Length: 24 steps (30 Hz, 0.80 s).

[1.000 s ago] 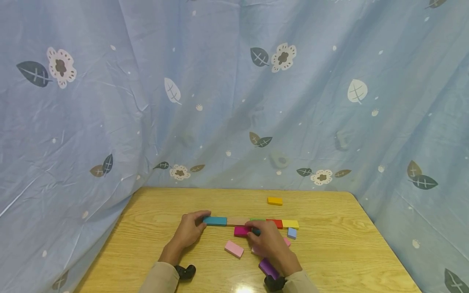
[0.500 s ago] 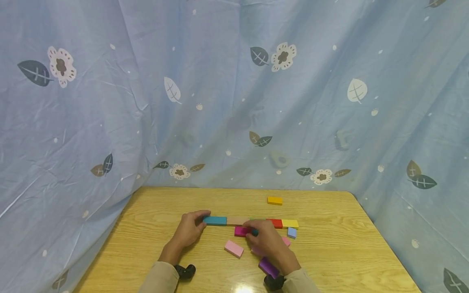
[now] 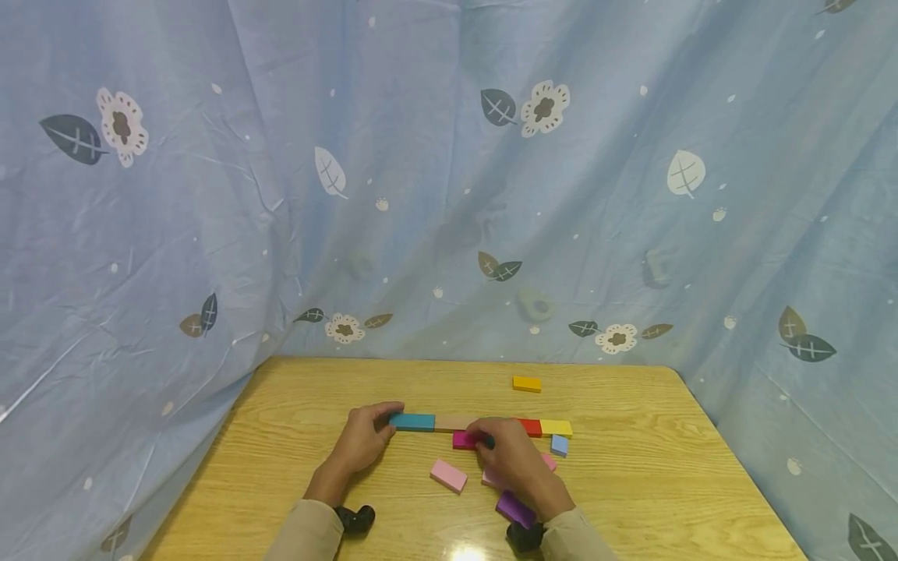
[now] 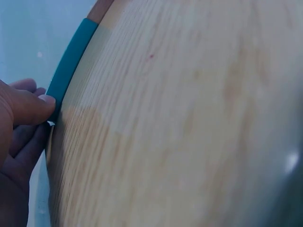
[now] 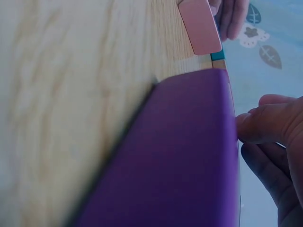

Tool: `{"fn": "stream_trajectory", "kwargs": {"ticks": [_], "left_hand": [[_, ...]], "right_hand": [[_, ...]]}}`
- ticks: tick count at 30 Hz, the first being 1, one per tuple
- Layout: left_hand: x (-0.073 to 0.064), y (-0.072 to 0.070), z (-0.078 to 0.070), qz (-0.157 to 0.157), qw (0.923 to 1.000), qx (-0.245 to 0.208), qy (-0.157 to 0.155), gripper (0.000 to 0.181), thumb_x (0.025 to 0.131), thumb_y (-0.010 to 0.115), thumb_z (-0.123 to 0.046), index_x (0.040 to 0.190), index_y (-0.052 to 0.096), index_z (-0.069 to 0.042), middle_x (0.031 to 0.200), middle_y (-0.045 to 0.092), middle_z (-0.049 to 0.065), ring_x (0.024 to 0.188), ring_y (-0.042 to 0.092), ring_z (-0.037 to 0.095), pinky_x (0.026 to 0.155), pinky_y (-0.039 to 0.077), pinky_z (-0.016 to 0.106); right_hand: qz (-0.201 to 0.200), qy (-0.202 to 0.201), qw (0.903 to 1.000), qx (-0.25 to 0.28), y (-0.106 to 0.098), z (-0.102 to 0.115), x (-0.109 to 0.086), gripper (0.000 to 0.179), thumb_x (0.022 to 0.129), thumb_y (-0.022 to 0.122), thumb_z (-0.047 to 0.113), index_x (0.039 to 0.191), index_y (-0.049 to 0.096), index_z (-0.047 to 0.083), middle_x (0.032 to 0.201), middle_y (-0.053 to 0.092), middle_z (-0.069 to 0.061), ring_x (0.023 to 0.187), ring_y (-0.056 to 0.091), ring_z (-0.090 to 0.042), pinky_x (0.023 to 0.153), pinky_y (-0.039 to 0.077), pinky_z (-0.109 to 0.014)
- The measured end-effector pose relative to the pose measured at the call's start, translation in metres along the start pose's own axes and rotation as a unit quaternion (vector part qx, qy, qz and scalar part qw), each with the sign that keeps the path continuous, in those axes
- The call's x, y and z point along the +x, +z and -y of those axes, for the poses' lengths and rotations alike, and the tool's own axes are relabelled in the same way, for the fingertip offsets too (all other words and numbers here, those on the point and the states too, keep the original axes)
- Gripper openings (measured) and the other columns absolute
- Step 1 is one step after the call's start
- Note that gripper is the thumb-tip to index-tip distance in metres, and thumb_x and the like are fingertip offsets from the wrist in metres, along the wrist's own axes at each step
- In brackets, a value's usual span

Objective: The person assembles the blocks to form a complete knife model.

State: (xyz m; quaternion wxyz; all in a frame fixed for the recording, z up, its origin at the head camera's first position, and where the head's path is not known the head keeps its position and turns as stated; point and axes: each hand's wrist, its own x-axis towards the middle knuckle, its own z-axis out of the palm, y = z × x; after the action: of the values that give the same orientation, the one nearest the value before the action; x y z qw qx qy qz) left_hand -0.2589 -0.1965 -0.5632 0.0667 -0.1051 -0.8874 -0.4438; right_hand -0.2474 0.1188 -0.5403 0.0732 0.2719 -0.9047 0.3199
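Observation:
A flat blue block forms the left end of a row on the table. My left hand pinches its left end, the thumb on the near side in the left wrist view. A tan block continues the row, then a red block and a yellow block beyond my right hand. Just in front of the row, my right hand grips a magenta block between thumb and fingers. A dark teal piece peeks out under the right hand, mostly hidden.
Nearer me lie a light pink block, a purple block under the right wrist, and further pink blocks partly hidden by the right hand. A small light-blue block sits at right, an orange block behind the row.
The right hand shifts slightly left, then back right, and the magenta block slides a little to the right. A green block seen earlier is now covered by that hand. The left hand stays put.

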Motion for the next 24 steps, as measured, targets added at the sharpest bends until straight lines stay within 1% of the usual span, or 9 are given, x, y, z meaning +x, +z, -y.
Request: {"fn": "stream_trajectory", "kwargs": {"ticks": [7, 14, 19, 21, 24], "left_hand": [[0.0009, -0.0009, -0.0013, -0.001, 1.0000, 0.002, -0.001, 0.045, 0.096, 0.075, 0.009, 0.138, 0.076, -0.007, 0.139, 0.076, 0.009, 0.140, 0.067, 0.035, 0.119, 0.053, 0.054], [0.0017, -0.0010, -0.0007, -0.002, 1.0000, -0.001, 0.000, 0.045, 0.096, 0.076, 0.010, 0.137, 0.076, -0.007, 0.138, 0.076, 0.009, 0.138, 0.068, 0.034, 0.118, 0.055, 0.052], [0.0016, -0.0014, -0.0004, -0.002, 1.0000, -0.002, 0.003, 0.045, 0.095, 0.076, 0.010, 0.137, 0.076, -0.007, 0.138, 0.077, 0.009, 0.138, 0.068, 0.035, 0.117, 0.055, 0.053], [0.0019, -0.0013, -0.0005, -0.002, 1.0000, -0.002, 0.004, 0.044, 0.095, 0.076, 0.010, 0.136, 0.076, -0.006, 0.138, 0.077, 0.009, 0.138, 0.068, 0.035, 0.117, 0.055, 0.053], [0.0021, -0.0010, -0.0003, -0.001, 1.0000, -0.004, 0.005, 0.044, 0.095, 0.075, 0.010, 0.136, 0.076, -0.005, 0.137, 0.077, 0.010, 0.137, 0.069, 0.035, 0.116, 0.056, 0.053]], "right_hand": [[-0.009, 0.006, 0.9999, 0.000, 0.0006, 0.0005, 0.0010, 0.026, 0.094, 0.079, 0.000, 0.113, 0.085, 0.017, 0.109, 0.084, 0.006, 0.107, 0.078, -0.014, 0.096, 0.067, -0.040], [-0.013, 0.000, 0.9999, 0.000, 0.0009, 0.0016, 0.0026, 0.025, 0.093, 0.079, -0.002, 0.112, 0.084, 0.014, 0.110, 0.084, 0.003, 0.107, 0.079, -0.018, 0.095, 0.068, -0.042], [-0.012, 0.011, 0.9998, 0.010, 0.0015, 0.0005, 0.0023, 0.025, 0.094, 0.079, -0.001, 0.113, 0.084, 0.014, 0.111, 0.084, 0.004, 0.108, 0.079, -0.018, 0.097, 0.067, -0.044], [-0.019, 0.018, 0.9992, 0.031, 0.0008, -0.0007, 0.0002, 0.025, 0.094, 0.081, 0.001, 0.115, 0.084, 0.015, 0.112, 0.084, 0.005, 0.108, 0.079, -0.017, 0.097, 0.067, -0.043], [-0.036, 0.038, 0.9952, 0.083, -0.0019, -0.0024, -0.0070, 0.026, 0.093, 0.084, 0.003, 0.117, 0.084, 0.014, 0.114, 0.083, 0.003, 0.106, 0.079, -0.017, 0.095, 0.067, -0.038]]}}
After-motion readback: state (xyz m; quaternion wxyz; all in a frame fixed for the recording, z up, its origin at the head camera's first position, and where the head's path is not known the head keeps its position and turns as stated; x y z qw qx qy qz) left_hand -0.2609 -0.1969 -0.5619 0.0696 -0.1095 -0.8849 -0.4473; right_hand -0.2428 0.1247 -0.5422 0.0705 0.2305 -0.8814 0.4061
